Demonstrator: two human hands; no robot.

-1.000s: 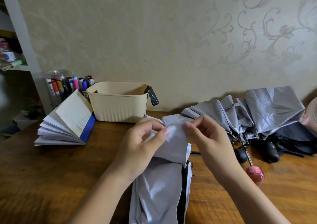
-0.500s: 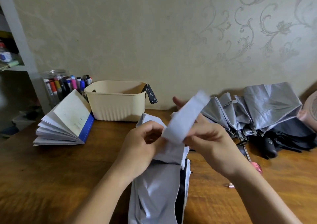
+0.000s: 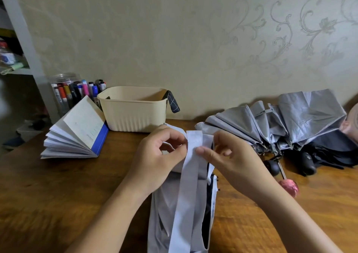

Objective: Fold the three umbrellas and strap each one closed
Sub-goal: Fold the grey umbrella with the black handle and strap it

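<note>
Head view: the grey umbrella [image 3: 164, 219] lies on the worktop [image 3: 58, 194]. Left hand [image 3: 158, 156] and right hand [image 3: 234, 159] pinch its limp strip [image 3: 187, 194], probably the strap. It looks soft and slippery, so take it near the end.

umbrella [image 3: 164, 214] cut off below, shelf [image 3: 18, 71] blurred

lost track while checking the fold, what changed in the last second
The right hand, which had flicked the pale strip up to the right, brought it down along the grey umbrella; it and the left hand now pinch its top. The other umbrellas, basket and book stayed put.
</note>
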